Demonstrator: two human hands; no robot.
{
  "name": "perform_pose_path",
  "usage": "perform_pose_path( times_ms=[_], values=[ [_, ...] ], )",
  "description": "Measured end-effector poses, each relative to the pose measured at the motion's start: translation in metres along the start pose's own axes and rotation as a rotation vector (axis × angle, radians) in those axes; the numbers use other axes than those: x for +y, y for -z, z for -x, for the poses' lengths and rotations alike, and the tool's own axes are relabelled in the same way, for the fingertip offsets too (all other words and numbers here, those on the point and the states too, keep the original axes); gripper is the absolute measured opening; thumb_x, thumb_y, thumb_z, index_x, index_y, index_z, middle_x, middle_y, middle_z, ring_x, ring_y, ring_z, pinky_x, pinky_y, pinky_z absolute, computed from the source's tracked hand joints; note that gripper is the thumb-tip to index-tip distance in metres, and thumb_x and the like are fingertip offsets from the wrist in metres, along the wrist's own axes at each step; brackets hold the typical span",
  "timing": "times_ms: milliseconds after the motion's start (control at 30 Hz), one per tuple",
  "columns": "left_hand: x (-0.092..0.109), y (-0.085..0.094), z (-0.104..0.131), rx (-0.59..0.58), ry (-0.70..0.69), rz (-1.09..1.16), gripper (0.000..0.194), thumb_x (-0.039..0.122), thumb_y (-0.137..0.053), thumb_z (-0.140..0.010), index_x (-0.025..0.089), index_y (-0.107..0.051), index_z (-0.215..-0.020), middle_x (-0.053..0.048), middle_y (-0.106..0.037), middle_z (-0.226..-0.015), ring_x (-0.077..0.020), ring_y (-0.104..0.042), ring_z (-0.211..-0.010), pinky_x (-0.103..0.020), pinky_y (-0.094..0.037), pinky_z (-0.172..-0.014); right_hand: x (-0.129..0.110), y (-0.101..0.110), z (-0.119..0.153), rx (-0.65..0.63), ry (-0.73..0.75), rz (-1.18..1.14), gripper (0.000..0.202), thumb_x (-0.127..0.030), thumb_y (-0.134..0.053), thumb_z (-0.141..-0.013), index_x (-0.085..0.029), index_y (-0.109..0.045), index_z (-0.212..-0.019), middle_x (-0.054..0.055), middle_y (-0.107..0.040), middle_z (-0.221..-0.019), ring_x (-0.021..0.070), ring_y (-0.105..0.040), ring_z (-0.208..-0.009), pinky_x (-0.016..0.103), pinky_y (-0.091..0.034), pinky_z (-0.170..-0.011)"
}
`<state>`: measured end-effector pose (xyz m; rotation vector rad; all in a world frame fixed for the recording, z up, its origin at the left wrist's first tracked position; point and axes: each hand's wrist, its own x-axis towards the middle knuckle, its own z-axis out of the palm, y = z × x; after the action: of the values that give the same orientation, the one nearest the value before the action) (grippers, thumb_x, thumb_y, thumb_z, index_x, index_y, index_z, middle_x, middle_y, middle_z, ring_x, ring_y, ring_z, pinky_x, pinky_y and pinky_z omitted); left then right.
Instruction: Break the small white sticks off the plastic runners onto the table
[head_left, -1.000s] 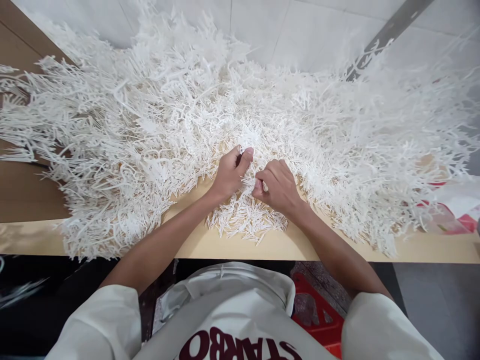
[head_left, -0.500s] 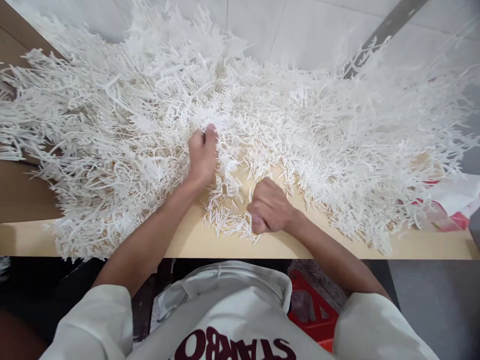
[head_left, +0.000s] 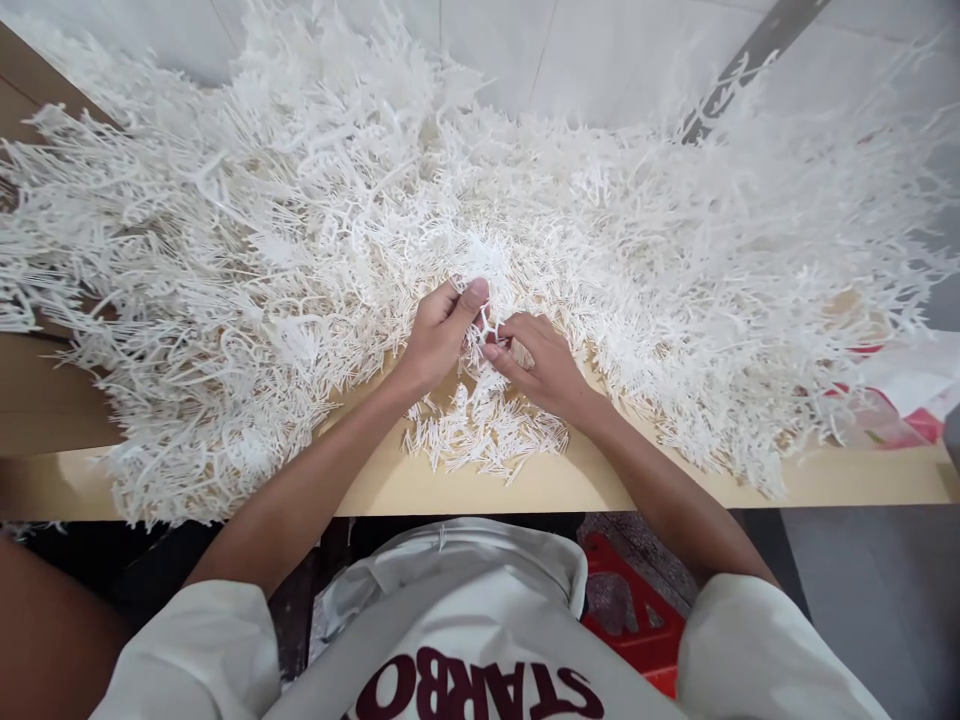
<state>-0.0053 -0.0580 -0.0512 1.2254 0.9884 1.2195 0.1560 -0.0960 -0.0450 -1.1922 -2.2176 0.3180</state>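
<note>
A large heap of white branched plastic pieces [head_left: 337, 220] covers most of the pale wooden table [head_left: 585, 480]. Over its middle, my left hand [head_left: 442, 330] pinches a white branched piece [head_left: 489, 326] between thumb and fingers. My right hand [head_left: 540, 365] is at the right side of the same piece, thumb and forefinger closed on its edge. Below both hands, a small pile of short white sticks [head_left: 487, 435] lies near the table's front edge.
Cardboard [head_left: 52, 390] stands at the left end. A red and white plastic bag [head_left: 892, 400] lies at the right end. Beneath the table is a red plastic stool [head_left: 637, 620]. Another person's bare limb [head_left: 52, 630] shows at the lower left.
My left hand has moved right and my right hand has risen, so the two now meet at one branched piece. More short sticks lie on the right of the small pile.
</note>
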Motion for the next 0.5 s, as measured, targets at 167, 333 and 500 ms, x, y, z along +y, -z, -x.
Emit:
perform_pose_path(
  times_ms=[167, 333, 500],
  values=[
    [0.006, -0.001, 0.003, -0.071, -0.077, -0.211, 0.046, 0.058, -0.052, -0.085, 0.016, -0.052, -0.067, 0.003, -0.052, -0.06, -0.0047, -0.046, -0.055, -0.019, -0.038, -0.053, 0.0, 0.001, 0.001, 0.161, 0.219, 0.192, 0.031, -0.024, -0.049, -0.093, -0.02, -0.041, -0.063, -0.005, -0.044, -0.058, 0.0094, -0.036, -0.058, 0.028, -0.032, -0.061],
    [0.005, -0.011, 0.012, -0.099, -0.11, -0.275, 0.043, 0.053, -0.05, -0.088, 0.016, -0.051, -0.066, 0.004, -0.049, -0.057, -0.0042, -0.041, -0.052, -0.02, -0.037, -0.053, 0.0, 0.011, 0.002, 0.293, 0.537, 0.447, 0.037, -0.021, -0.057, -0.086, -0.02, -0.035, -0.057, -0.005, -0.038, -0.052, 0.0101, -0.029, -0.055, 0.03, -0.027, -0.057],
    [-0.003, -0.008, 0.004, -0.012, -0.073, -0.24, 0.042, 0.053, -0.052, -0.087, 0.017, -0.05, -0.066, 0.004, -0.044, -0.056, -0.0046, -0.038, -0.051, -0.02, -0.033, -0.049, -0.009, 0.012, 0.004, 0.463, 0.721, 0.352, 0.038, -0.013, -0.058, -0.079, -0.022, -0.029, -0.056, -0.006, -0.032, -0.047, 0.0096, -0.025, -0.05, 0.029, -0.023, -0.051]
  ],
)
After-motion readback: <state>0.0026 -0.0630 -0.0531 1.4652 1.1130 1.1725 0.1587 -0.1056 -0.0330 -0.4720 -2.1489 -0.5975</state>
